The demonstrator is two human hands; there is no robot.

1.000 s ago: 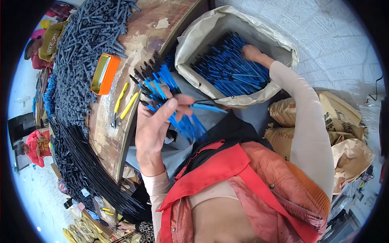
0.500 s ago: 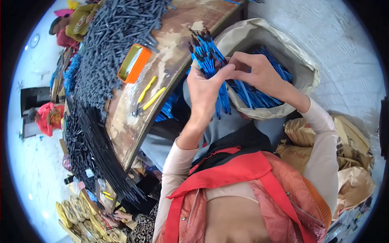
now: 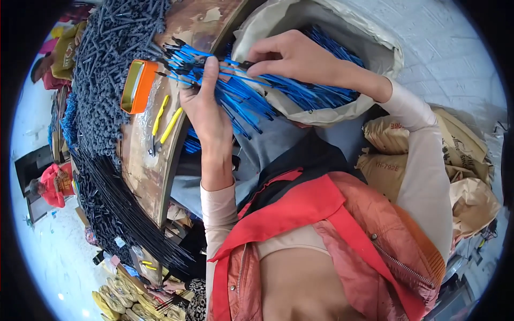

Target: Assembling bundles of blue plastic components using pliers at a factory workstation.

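A fanned bundle of thin blue rods with black tips [image 3: 238, 101] is gripped in my left hand [image 3: 209, 115], its thumb laid across them. The rods slant down to the right, over the near side of a pale sack [image 3: 393, 67]. My right hand [image 3: 300, 56] is closed in a pinch at the black end of a blue rod, just right of the bundle and above the sack's opening. More blue rods [image 3: 334, 45] fill the sack. The fingers of my left hand are mostly hidden behind the bundle.
Left of me, a worn wooden table [image 3: 142, 179] carries a heap of grey plastic pieces [image 3: 110, 80], long black rods [image 3: 134, 206], an orange box [image 3: 147, 88] and yellow-handled pliers [image 3: 170, 125]. Brown paper sacks [image 3: 383, 171] lie at the right. Other people sit across the room.
Both hands have shifted left, and the bundle has tilted from nearly upright to a slant. My right hand has drawn apart from my left. The whole view has turned somewhat.
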